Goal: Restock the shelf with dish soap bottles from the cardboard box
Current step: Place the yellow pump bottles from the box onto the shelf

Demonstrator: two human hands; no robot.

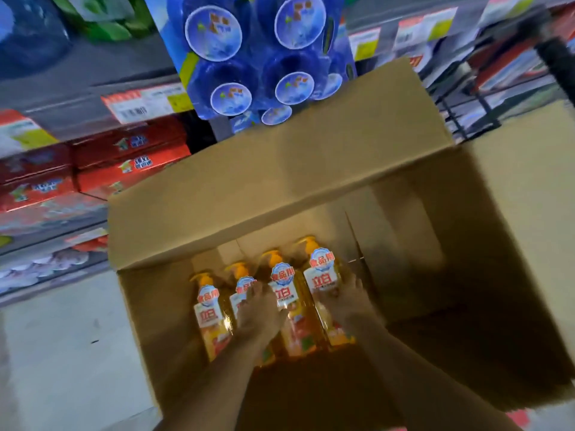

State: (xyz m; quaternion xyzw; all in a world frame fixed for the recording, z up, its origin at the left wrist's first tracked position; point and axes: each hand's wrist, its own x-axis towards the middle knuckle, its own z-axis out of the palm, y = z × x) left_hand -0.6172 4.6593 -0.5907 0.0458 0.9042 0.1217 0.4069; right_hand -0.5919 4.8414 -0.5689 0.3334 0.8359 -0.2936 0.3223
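An open cardboard box [280, 169] stands on the floor in front of the shelf. Several orange dish soap bottles with pump tops lie side by side at its bottom left. The leftmost bottle [208, 309] is untouched. My left hand [258, 315] lies on the second bottle [244, 286], fingers stretched over its label. The third bottle [286, 297] sits between my hands. My right hand [345, 303] rests on the right side of the fourth bottle [322, 275], fingers spread. Motion blur hides any curl of the fingers.
Shelves ahead hold red boxes [124, 163], with price tags [140, 104] on the rail above them. Blue packs [264, 57] hang over the box's far flap. A black metal frame [466, 116] stands at the back right. Pale floor [62, 337] lies to the left.
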